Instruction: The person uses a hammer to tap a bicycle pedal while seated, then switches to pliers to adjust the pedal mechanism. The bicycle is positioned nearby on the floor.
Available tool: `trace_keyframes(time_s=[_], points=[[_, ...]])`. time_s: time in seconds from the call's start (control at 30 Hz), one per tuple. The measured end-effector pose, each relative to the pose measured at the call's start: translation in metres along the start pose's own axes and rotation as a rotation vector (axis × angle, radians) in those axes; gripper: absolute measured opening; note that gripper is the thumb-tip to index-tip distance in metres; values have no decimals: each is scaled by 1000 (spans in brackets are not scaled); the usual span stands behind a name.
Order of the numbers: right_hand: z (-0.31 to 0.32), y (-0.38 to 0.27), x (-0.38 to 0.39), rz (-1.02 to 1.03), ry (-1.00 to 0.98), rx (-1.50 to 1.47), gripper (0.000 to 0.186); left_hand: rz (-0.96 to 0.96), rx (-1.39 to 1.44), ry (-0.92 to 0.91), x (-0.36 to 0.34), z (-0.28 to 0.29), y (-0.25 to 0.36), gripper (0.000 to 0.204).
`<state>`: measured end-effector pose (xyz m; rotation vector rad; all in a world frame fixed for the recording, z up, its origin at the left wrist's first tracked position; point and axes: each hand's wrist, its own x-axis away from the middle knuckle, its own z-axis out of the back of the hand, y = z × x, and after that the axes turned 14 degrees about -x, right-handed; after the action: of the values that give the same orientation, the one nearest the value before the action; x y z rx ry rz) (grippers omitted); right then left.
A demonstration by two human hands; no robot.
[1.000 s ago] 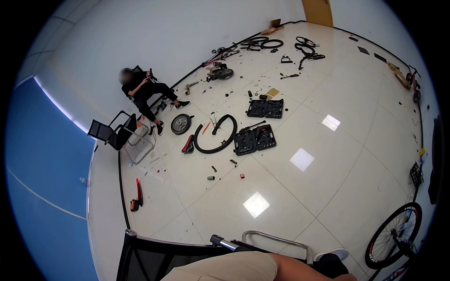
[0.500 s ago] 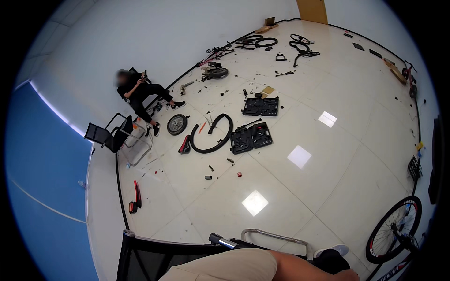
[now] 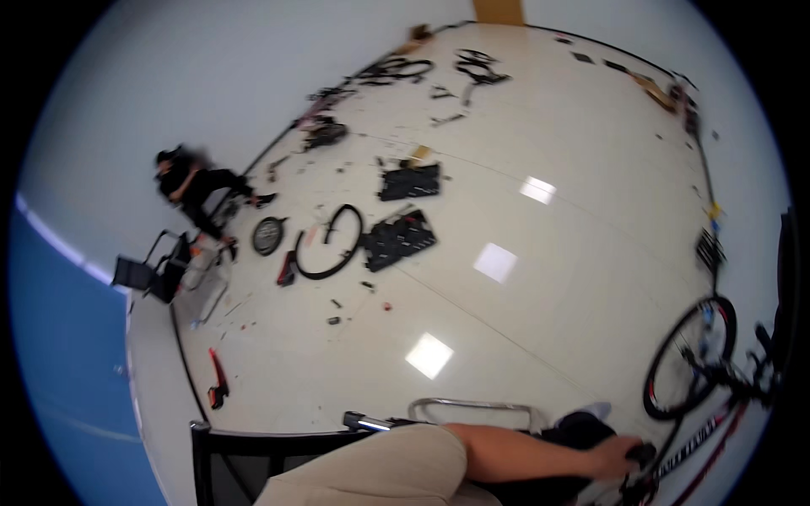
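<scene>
At the lower right, the bicycle [image 3: 722, 372] is just to the right of the left hand [image 3: 614, 455], its frame tube [image 3: 697, 440] slanting up and rightward. This hand is at a black part [image 3: 643, 456]; whether it grasps, I cannot tell. On the floor [image 3: 540, 278], two black cases [image 3: 408, 194] look open, their contents too blurred to name.

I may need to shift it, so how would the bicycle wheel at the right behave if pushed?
Its rounded outline suggests the bicycle wheel would probably roll, though the dark bicycle parts close beside it may hinder that. It should feel stiff, since its outline shows no sag. Its mostly open, thin-spoked middle suggests it's light for its size.
</scene>
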<state>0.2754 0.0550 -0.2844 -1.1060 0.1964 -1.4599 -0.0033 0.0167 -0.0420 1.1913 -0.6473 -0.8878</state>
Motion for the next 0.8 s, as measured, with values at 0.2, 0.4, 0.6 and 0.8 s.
trace_keyframes(time_s=[0.2,0.4,0.6,0.8], points=[[-27,-24,42,147,176,21,40,508,1018,-287,-27,56,2,14],[-38,-90,69,48,233,-35,40,600,1339,-182,-35,90,25,16],[-45,-108,89,-10,257,-49,40,620,1337,-189,-31,98,25,16],[-48,-118,86,-50,263,-28,41,546,1325,-160,-32,102,22,17]])
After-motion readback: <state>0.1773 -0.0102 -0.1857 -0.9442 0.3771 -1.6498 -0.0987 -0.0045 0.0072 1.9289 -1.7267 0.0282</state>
